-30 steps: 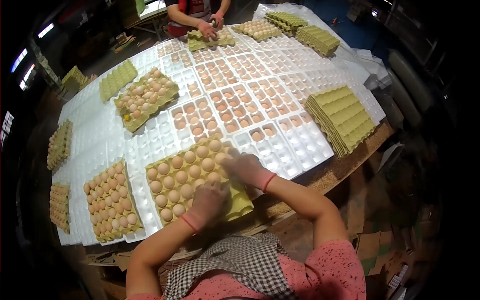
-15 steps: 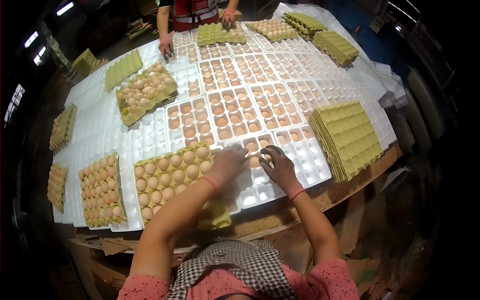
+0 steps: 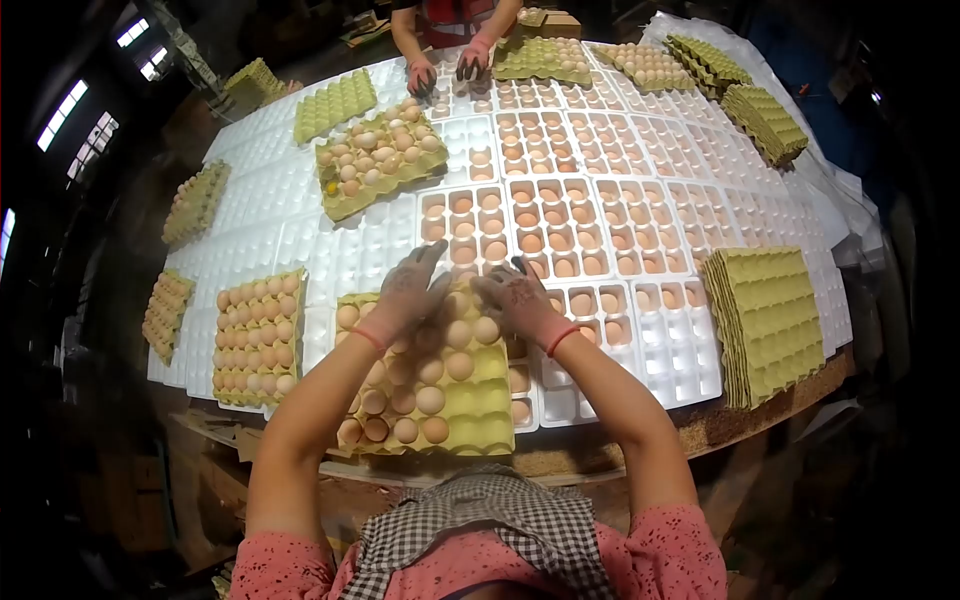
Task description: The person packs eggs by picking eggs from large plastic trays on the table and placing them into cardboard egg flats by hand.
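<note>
A yellow-green pulp egg carton (image 3: 482,402) lies at the near edge of the table, with brown eggs (image 3: 430,400) in its left part and bare cups on its right. My gloved left hand (image 3: 408,292) is over the carton's far side, fingers stretched and apart. My gloved right hand (image 3: 518,302) hovers at the carton's far right corner, its fingers spread and bent down close to the eggs; their tips are partly hidden. Right of the carton, a white plastic tray (image 3: 672,362) has eggs in its far cups.
A stack of pulp cartons (image 3: 768,325) stands at the right. Other egg-filled cartons (image 3: 258,335) (image 3: 375,155) rest on the white trays. Across the table, a co-worker's gloved hands (image 3: 472,60) are over the trays. The wooden table edge (image 3: 690,432) runs along the near side.
Both my hands have moved from the white tray to the left, over the carton. The view has shifted, and the co-worker's hands have come closer together.
</note>
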`<state>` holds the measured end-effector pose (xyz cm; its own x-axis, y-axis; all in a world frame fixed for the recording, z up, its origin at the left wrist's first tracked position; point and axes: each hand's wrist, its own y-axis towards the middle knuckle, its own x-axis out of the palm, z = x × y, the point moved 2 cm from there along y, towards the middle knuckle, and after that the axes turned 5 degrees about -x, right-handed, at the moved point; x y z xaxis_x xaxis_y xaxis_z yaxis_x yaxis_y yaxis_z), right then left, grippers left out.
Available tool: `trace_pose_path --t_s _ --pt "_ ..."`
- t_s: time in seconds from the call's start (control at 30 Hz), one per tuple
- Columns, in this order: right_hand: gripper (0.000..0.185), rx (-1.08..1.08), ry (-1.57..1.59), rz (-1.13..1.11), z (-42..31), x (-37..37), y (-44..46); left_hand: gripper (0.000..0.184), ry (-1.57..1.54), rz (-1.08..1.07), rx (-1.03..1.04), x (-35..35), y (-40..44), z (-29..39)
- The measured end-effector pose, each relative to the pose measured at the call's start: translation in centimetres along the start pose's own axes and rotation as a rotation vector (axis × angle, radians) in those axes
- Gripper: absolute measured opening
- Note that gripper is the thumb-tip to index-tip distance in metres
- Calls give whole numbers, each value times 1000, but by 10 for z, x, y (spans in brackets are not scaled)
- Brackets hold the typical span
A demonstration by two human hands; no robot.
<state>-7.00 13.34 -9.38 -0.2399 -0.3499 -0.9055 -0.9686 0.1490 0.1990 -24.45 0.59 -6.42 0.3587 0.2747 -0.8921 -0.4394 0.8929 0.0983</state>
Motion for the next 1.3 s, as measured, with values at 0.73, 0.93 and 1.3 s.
trace_pose_path --t_s 0.73,0.93,1.3 --pt "31 85 -232 -288 -85 -9 11 19 329 -170 436 -22 -34 -3" --pt "54 522 119 270 -9 -73 -119 43 -149 -175 85 -29 -28 -24" --pt "42 691 -338 502 159 -62 -255 45 -95 -329 534 109 -24 225"
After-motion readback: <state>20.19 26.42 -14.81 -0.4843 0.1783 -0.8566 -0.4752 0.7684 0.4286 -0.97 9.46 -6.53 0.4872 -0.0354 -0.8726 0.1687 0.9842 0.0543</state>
